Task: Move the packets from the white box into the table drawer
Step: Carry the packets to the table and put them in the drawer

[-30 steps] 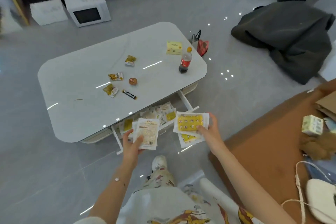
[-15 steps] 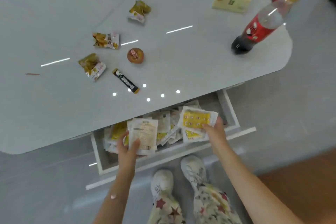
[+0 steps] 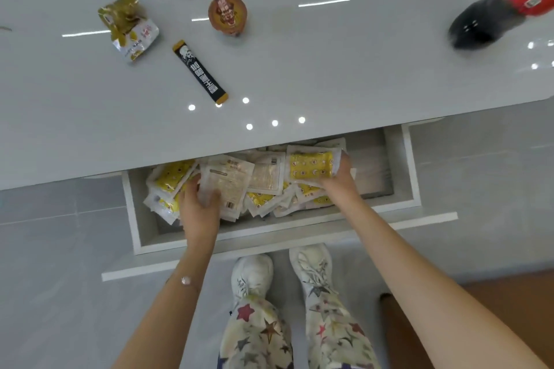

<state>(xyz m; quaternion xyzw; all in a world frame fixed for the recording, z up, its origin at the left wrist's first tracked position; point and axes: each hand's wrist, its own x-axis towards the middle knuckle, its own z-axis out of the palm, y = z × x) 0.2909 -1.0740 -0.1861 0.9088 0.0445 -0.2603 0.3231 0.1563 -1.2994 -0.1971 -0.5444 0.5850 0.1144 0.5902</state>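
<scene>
Pale packet [image 3: 230, 186] is gripped by left hand [image 3: 199, 210]; yellow packet [image 3: 310, 169] by right hand [image 3: 340, 181]. Both are best laid flat inside the drawer [image 3: 409, 171].

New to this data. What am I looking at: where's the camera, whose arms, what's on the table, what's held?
There is no machine here. The arms are a person's, and the single picture comes from a camera worn on their head, looking down; their shoes show below.

The left hand grips pale packets. The right hand grips a yellow packet. Both hands reach into the open drawer, over a pile of similar packets already inside.

On the table above lie snack bags, a round tub, a black stick sachet and a dark bottle with a red label. The white box is out of view.
</scene>
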